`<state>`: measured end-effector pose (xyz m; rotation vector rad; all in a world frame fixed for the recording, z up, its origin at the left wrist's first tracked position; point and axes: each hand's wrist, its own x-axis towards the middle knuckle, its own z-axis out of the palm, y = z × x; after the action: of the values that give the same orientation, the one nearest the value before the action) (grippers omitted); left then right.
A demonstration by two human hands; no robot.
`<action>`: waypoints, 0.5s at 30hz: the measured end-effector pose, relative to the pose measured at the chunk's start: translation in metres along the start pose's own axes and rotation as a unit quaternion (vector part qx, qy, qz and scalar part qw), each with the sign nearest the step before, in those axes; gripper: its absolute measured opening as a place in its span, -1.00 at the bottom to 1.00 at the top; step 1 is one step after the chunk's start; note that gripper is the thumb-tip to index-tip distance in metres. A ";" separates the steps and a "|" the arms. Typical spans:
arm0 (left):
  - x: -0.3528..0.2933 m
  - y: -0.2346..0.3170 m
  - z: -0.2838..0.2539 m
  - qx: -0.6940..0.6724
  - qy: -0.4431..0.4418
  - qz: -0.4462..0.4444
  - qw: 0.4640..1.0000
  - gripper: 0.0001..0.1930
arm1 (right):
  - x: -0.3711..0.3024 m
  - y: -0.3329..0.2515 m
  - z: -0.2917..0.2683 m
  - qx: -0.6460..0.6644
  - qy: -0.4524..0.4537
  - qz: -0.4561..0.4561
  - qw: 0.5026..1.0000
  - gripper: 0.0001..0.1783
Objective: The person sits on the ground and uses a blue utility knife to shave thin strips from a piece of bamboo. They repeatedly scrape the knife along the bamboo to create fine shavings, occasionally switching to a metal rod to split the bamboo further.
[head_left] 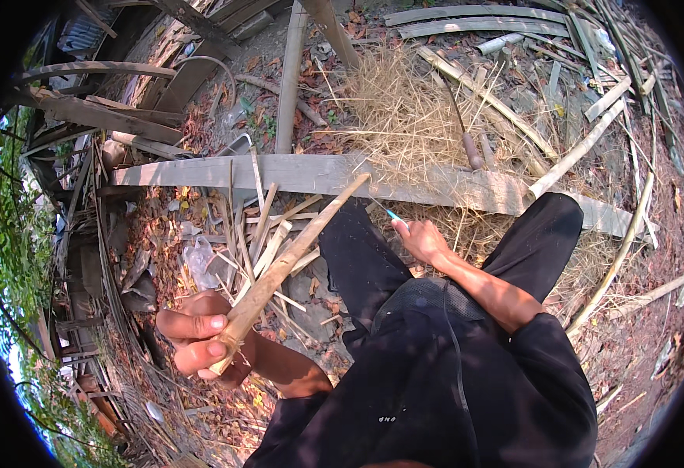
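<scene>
Two bare hands show in the head view, which looks down past a seated person's black shirt point(435, 390) and dark trousers point(533, 238) to littered ground. At lower left, the left hand point(194, 326) pinches the near end of a pale wooden stick point(279, 277) between thumb and curled fingers. The stick slants away, up and to the right, its far end crossing the picture of a long grey plank point(279, 173); whether it touches the plank, I cannot tell. Near that far end, the right hand point(424, 240) is closed around the light-blue handle of a thin knife point(392, 216), between the person's spread knees. The knife's blade points up and to the left, toward the plank; its exact tip is too small to make out. Beneath and beyond the held stick, a loose heap of split strips point(260, 234) lies at odd angles on the ground, with a crumpled clear plastic bag point(197, 261) just left of it. Past the plank spreads a mound of dry straw point(396, 101). A curved tool with a brown handle point(471, 152) rests at its right side, by the plank's far edge. Long poles point(583, 152) lie farther right; green foliage point(22, 195) fills the left rim.
</scene>
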<state>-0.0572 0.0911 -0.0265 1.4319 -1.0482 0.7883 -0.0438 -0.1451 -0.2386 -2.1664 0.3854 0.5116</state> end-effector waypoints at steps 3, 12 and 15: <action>-0.002 0.001 0.011 -0.035 -0.010 0.000 0.999 -0.77 | -0.011 -0.007 -0.019 0.068 -0.012 -0.070 0.995 -0.34; 0.007 -0.007 0.017 0.005 0.020 0.012 1.000 -0.81 | -0.043 -0.045 -0.010 0.091 0.037 -0.301 0.949 -0.48; 0.008 -0.004 0.016 0.043 -0.003 0.021 0.999 -0.81 | -0.047 -0.060 -0.026 0.081 0.015 -0.229 0.970 -0.50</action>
<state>-0.0520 0.0740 -0.0232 1.4897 -1.0630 0.8690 -0.0524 -0.1265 -0.1611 -2.0185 -0.0613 0.1792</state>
